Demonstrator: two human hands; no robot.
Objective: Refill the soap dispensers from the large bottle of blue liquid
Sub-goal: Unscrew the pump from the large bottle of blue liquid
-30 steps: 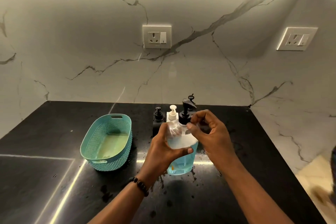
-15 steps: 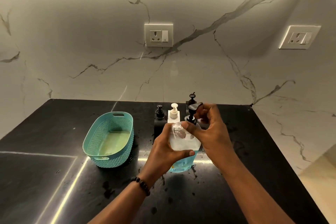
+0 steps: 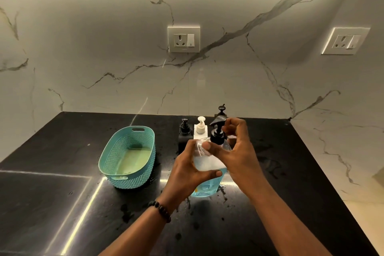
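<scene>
A large clear bottle (image 3: 207, 185) with blue liquid in its lower part stands on the black counter (image 3: 62, 193). My left hand (image 3: 189, 172) grips its body from the left. My right hand (image 3: 239, 151) pinches the black pump cap (image 3: 217, 136) at the bottle's neck, thumb in front and fingers behind. Behind the bottle stand three dispensers: a black one (image 3: 184, 131), a white one (image 3: 200, 128) and a taller black one (image 3: 221, 110), partly hidden by the pump and my right hand.
A teal perforated basket (image 3: 128, 158) sits left of the bottle. Dark wet spots lie on the counter around the bottle. The marble wall carries two sockets (image 3: 184, 39) (image 3: 346, 41). The counter's right edge runs diagonally at the lower right.
My right hand's fingers have shifted around the pump cap, whose spout has swung from pointing right to pointing left. The left hand's hold is unchanged.
</scene>
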